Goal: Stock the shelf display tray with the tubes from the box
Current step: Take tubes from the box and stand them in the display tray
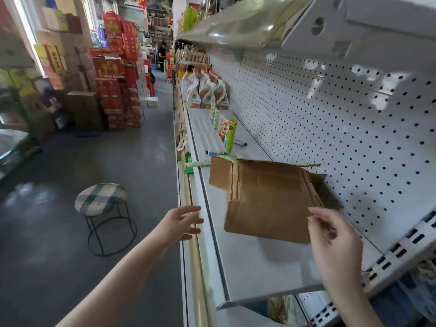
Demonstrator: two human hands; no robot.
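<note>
Cardboard box [269, 199] sat on the white shelf [254, 263], open end facing away toward the tray, flaps [220, 172] splayed. Nothing visible inside from this angle.

Left hand [181, 223] hovered over the shelf's front edge, fingers spread, empty, not touching the box. Right hand [335, 241] was at the box's near right corner, thumb and fingers loosely curled, slightly apart; couldn't tell if it actually touched the cardboard. Motion blur on both.

White ridged display tray [206, 131] lay further along the shelf, beyond the box. A row of tubes [223, 128] stood upright along its right side, the green one [231, 134] nearest. A few more tubes [215, 152] lay flat between tray and box, one [198, 164] hanging over the front rail.

Plaid stool [100, 199] stood in the aisle, left of the shelf.
</note>
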